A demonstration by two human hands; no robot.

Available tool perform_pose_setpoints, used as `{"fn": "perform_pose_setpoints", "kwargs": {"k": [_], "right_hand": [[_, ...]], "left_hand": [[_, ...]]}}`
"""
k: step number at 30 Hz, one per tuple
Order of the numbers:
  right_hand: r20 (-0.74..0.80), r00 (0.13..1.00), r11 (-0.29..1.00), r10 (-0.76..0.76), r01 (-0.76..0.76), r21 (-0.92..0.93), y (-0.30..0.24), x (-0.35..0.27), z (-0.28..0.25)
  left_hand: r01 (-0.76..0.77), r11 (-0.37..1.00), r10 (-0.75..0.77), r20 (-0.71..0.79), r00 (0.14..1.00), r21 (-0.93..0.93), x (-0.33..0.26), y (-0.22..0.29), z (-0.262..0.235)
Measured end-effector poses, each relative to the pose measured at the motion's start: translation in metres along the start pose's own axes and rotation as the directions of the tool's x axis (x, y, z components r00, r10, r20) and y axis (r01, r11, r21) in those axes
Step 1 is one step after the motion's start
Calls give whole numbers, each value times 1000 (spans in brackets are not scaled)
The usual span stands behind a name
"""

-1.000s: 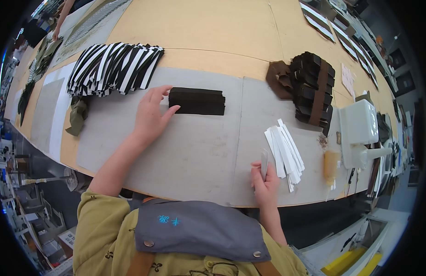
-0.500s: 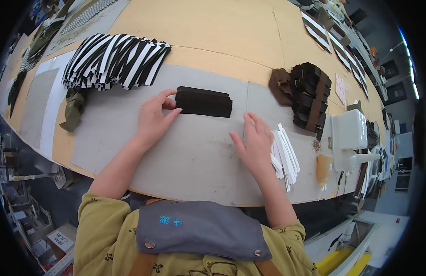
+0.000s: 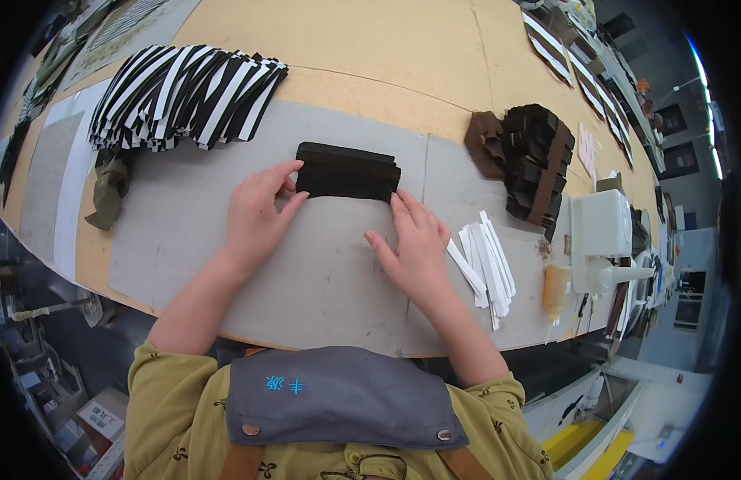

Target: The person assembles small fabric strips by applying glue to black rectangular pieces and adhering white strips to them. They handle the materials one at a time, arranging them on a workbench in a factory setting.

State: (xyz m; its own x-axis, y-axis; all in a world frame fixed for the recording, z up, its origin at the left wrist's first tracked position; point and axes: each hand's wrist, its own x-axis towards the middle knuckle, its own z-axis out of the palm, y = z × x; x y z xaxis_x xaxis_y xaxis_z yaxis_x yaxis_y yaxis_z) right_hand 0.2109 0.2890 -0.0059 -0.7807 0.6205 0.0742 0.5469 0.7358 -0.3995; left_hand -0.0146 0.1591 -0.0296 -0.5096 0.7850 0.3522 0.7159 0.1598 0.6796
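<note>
**Both Hands Now at the Black Stack**

The right hand (image 3: 418, 252) has left the white strips (image 3: 486, 264), where it rested a second ago, and crossed to the stack of black pieces (image 3: 348, 172). Its fingertips now touch the stack's lower right corner. The fingers are spread and laid flat; they pinch nothing. The left hand (image 3: 258, 216) has stayed at the stack's left end throughout, thumb and forefinger bracketing the near left corner in a loose, open grip; whether it nips the top layer cannot be told.

The stack lies flat on the grey mat (image 3: 194, 232) at the middle of the bench (image 3: 370, 56), long side across the person's front. With a hand at each end, the stack is now bracketed from both sides, which reads as squaring or steadying it.

Surroundings:
- White strips, fanned loosely, just right of the right hand on the mat.
- Pile of black-and-white striped pieces (image 3: 186, 96), far left, well apart from the stack.
- Olive fabric scrap (image 3: 110, 184), below the striped pile at the mat's left edge.
- Heap of dark brown pieces (image 3: 530, 160), right of the stack, across a mat seam.
- White machine (image 3: 598, 240) and a small amber bottle (image 3: 556, 288) near the right edge.

Nothing lies between either hand and the stack. The white strips sit close to the right wrist and could be brushed.
</note>
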Motion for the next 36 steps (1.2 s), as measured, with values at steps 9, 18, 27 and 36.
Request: {"fn": "perform_pose_setpoints", "kwargs": {"k": [9,18,27,36], "right_hand": [[-44,975,868,220,-175,465,10,30,2],[-163,976,808,147,-24,588,15,34,3],[149,968,719,201,-249,649,12,-3,-12],[-368,908,890,-199,325,321,-5,-12,-16]], "left_hand": [[126,956,-115,58,992,-265,1,4,-1],[260,922,-227,145,963,-286,3,7,-2],[326,915,-259,274,926,-237,-34,29,-17],[-63,998,63,-7,998,27,-30,38,-18]]}}
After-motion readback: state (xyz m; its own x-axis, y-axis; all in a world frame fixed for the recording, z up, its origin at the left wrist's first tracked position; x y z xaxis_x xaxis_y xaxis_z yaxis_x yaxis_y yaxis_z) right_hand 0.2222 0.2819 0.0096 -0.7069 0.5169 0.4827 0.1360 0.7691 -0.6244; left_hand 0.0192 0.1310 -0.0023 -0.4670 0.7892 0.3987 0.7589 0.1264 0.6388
